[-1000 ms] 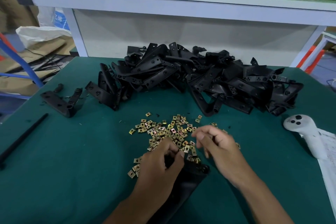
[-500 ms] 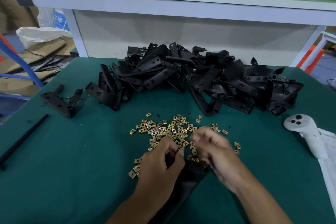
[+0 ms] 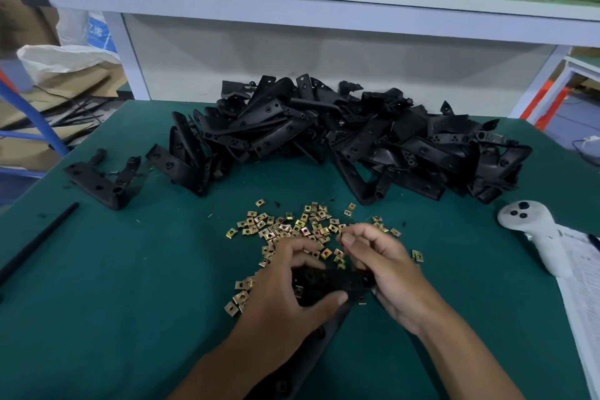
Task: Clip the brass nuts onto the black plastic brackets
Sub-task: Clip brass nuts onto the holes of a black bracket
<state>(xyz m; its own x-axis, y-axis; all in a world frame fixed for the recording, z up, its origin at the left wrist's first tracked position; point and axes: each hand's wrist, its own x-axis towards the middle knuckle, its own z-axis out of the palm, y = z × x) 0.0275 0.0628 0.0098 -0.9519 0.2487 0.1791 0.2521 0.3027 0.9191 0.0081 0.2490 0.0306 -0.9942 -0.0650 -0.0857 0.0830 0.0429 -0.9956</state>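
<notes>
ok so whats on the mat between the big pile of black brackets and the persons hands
In the head view, the loose brass nuts lie scattered on the green mat between the bracket pile and the left hand and right hand.

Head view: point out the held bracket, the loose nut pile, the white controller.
held bracket (image 3: 337,282): head view, top face between the hands.
loose nut pile (image 3: 292,227): head view, centre.
white controller (image 3: 532,227): head view, upper body.
</notes>
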